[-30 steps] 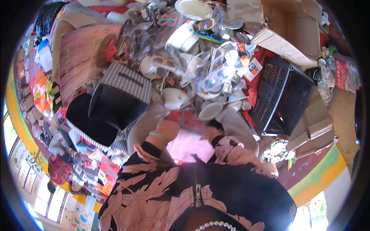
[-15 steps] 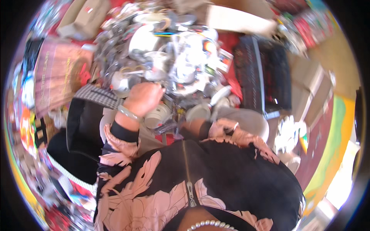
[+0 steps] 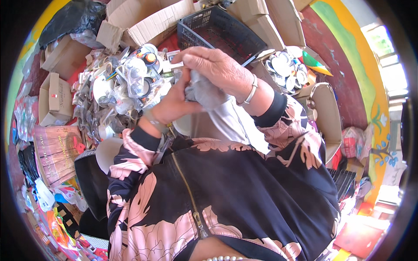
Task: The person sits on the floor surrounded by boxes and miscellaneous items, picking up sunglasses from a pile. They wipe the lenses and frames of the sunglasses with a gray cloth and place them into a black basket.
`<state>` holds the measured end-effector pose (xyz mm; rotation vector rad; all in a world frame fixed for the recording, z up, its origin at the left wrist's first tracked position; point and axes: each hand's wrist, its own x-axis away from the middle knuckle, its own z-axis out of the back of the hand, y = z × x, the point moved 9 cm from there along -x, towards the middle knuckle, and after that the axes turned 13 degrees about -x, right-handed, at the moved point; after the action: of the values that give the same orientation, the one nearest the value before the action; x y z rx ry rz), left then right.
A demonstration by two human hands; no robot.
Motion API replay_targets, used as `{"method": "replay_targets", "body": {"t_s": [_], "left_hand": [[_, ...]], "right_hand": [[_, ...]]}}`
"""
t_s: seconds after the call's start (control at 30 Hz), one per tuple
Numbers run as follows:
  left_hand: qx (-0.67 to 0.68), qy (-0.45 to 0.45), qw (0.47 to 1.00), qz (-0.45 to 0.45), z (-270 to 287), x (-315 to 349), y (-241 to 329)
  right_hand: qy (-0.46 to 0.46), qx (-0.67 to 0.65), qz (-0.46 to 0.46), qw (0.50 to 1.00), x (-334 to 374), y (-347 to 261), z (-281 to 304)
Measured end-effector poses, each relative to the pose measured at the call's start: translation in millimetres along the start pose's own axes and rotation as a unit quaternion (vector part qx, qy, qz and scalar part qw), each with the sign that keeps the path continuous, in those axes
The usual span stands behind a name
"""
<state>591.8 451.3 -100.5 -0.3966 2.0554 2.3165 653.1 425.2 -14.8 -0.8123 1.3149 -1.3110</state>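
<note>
While the left hand clasps a grey bundle, the right hand stretches flat over it, near a crate.

Wears a shiny black jacket with big pink flowers and leaves, drawn in thin dark lines. Has a gold zip down the front, with a shiny metal pull near the neck. Has loose, puffy sleeves, black with pink bits, and plain black cuffs at the ends. Wears a thin silver bangle just below the right hand, and a pale bracelet just below the left hand. Shows round white beads at the neck, only partly in view.
</note>
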Motion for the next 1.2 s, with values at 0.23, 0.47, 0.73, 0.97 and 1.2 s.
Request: {"method": "replay_targets", "body": {"t_s": [0.23,0.47,0.73,0.97,1.2], "left_hand": [[0.176,0.232,0.947,0.137,63.3,81.2,-35.3],[0.088,0.354,0.923,0.122,140.2,189.5,-55.6],[0.103,0.437,0.884,0.128,149.7,239.3,-104.5],[0.089,0.446,0.88,0.137,144.6,233.1,-105.5],[0.082,0.47,0.858,0.191,136.9,247.7,-106.5]], "right_hand": [[0.166,0.539,-0.328,0.758,226.4,181.7,94.4],[0.331,0.435,-0.522,0.656,370.6,249.5,183.2],[0.354,0.556,-0.419,0.625,390.4,85.7,298.5],[0.267,0.458,-0.401,0.747,394.8,163.3,369.9],[0.349,0.498,-0.462,0.645,361.6,241.1,315.1]]}}
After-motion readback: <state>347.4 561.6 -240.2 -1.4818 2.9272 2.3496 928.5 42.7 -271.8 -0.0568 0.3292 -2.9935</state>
